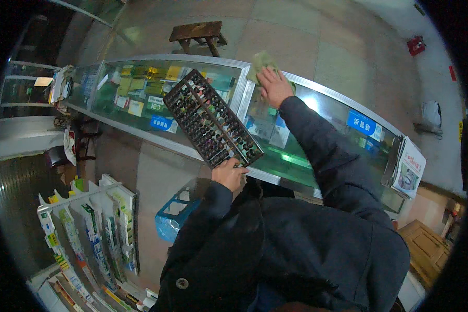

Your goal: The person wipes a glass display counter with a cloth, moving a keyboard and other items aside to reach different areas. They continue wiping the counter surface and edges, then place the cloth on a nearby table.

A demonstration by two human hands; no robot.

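Note:
My left hand grips the near end of a dark abacus with a wooden frame and rows of dark beads. The abacus slants over the glass top of a display counter; whether it touches the glass I cannot tell. My right hand is spread flat on a yellow-green cloth at the counter's far metal edge, beside the joint between two glass sections. Part of the cloth hangs past that edge. Boxes and blue cards with writing show through the glass.
A stack of newspapers stands at the counter's right end, and papers lie at its left. Beyond it is a wooden stool. Shelves of medicine boxes stand lower left, near a blue bin with a plastic liner.

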